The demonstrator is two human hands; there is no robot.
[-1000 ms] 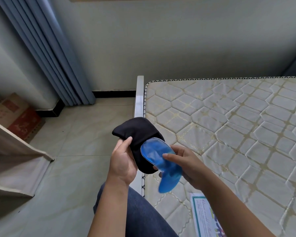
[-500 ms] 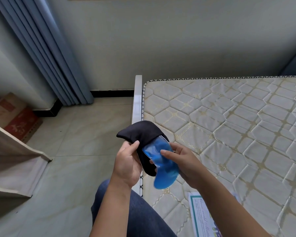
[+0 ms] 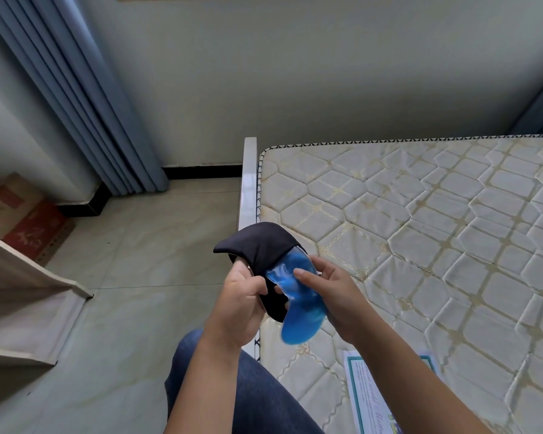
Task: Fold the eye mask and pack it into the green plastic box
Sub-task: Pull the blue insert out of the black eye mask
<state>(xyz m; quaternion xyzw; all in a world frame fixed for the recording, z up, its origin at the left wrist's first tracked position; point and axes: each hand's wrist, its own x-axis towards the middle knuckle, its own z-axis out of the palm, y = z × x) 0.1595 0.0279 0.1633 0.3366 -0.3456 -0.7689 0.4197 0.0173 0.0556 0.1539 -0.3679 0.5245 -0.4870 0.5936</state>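
A black fabric eye mask [image 3: 261,248] is held in the air over the left edge of the bed. My left hand [image 3: 243,308] grips its lower left part, fingers tucked under the cloth. A blue gel pad [image 3: 299,311] sticks out of the mask's underside, its upper end inside the black cover. My right hand [image 3: 333,292] pinches this gel pad, index finger on top. The green plastic box is not in view.
The bare quilted mattress [image 3: 420,233] fills the right side, with a white bed rail [image 3: 249,183] along its left edge. A printed card with a teal border [image 3: 367,402] lies on the mattress near my right arm. Blue curtain [image 3: 85,104] and cardboard boxes [image 3: 16,214] stand left.
The gel pad has gone further into the black cover. My left hand's fingers have curled tighter on the mask, and both hands sit slightly lower in view.
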